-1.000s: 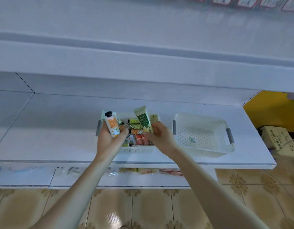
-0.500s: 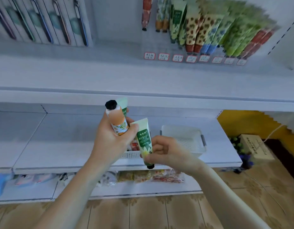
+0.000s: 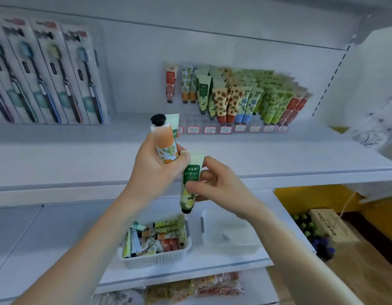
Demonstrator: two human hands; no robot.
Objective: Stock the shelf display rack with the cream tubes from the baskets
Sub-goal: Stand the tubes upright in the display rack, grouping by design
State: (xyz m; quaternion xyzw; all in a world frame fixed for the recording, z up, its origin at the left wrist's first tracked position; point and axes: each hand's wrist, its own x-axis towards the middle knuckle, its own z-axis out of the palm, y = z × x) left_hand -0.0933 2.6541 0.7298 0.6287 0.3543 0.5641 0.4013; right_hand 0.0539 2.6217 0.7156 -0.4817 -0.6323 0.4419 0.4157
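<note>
Right hand (image 3: 217, 183) pinches green tube (image 3: 190, 183) cap-down, left hand (image 3: 153, 170) grips orange tube (image 3: 166, 146); advise lifting it cap-down into the matching green row (image 3: 203, 93).

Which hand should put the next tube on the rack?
Probably the right hand: it pinches one pale green cream tube, cap down like the racked tubes. The left hand grips an orange cream tube plus a second.
</note>
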